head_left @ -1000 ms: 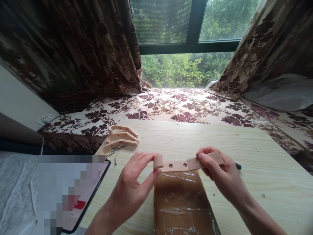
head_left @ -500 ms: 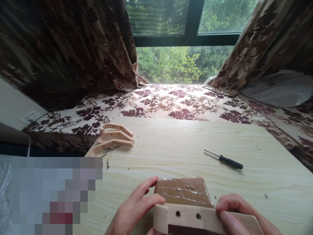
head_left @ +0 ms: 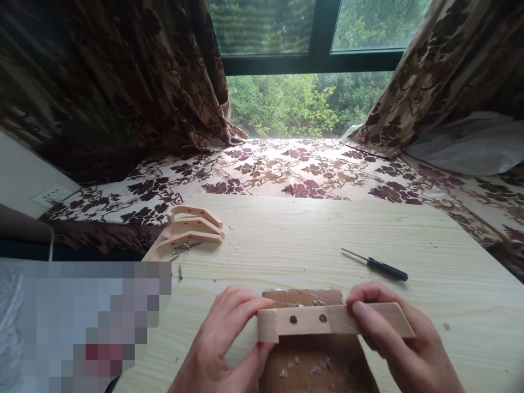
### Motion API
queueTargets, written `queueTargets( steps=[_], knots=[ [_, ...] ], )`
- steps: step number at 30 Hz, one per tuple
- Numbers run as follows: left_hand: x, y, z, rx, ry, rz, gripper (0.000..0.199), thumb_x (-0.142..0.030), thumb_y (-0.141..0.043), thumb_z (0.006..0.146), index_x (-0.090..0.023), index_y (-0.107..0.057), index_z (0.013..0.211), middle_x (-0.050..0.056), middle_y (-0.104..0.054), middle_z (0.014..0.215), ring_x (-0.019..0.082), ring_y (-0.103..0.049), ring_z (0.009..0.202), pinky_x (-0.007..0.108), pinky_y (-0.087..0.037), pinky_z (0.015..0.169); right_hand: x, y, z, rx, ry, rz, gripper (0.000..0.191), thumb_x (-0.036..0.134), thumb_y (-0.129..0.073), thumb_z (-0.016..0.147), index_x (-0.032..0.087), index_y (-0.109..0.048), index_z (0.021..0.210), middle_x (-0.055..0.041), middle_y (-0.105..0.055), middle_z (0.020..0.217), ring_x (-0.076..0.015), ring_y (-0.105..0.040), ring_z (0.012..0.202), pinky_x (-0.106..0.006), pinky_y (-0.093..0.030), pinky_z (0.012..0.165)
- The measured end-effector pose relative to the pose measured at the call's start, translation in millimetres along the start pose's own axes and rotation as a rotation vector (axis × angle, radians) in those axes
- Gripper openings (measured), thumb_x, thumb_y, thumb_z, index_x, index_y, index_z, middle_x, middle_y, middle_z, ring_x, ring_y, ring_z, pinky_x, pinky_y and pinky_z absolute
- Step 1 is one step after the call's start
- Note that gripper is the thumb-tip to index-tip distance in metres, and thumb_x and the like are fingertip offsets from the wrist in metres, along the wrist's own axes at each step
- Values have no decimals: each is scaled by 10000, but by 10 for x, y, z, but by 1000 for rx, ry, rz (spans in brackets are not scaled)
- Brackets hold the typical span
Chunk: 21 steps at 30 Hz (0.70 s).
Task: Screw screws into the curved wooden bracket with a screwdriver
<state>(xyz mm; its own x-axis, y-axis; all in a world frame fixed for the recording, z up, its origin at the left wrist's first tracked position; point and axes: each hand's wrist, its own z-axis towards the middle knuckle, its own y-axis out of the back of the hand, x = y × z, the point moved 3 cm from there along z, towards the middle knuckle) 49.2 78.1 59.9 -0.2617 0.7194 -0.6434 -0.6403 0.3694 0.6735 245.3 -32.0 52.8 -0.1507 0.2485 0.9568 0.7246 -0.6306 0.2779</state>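
A light wooden piece (head_left: 305, 322) with two dark holes is held level near the front of the table. My left hand (head_left: 229, 338) pinches its rounded left end between thumb and fingers. Around its right part, my right hand (head_left: 393, 327) is closed, thumb on the near face. Beneath and behind the piece lies a brown block (head_left: 315, 363) with clear, glossy strips and bits on its top; the wooden piece hides its middle. Whether the two touch cannot be told.
Several similar curved wooden pieces (head_left: 196, 238) lie at the table's left edge, with loose screws (head_left: 180, 272) near them. A black screwdriver (head_left: 387, 268) rests on the right of the table (head_left: 278, 234). Beyond are a patterned cloth and window.
Both hands have moved the wooden piece away from me and up in view, uncovering the near part of the brown block. The piece's face now shows more squarely.
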Motion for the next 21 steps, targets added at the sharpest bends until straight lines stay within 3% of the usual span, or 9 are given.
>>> queueTargets(
  steps=[8,21],
  knots=[
    [84,-65,67,114,85,-50,142,-232,-567,865,-249,-580,1006,30,-618,954,185,-575,936,295,-486,851,-154,-28,150,29,-49,69,307,508,-594,742,204,-595,703,25,-463,535,-120,-420,475,-215,-348,414],
    [66,-130,133,137,178,-145,113,-287,-494,914,-225,-573,965,41,-582,966,189,-533,974,304,-458,871,-153,0,201,-1,11,56,295,483,-585,771,196,-577,702,39,-457,538,-110,-399,489,-223,-324,448]
  ],
)
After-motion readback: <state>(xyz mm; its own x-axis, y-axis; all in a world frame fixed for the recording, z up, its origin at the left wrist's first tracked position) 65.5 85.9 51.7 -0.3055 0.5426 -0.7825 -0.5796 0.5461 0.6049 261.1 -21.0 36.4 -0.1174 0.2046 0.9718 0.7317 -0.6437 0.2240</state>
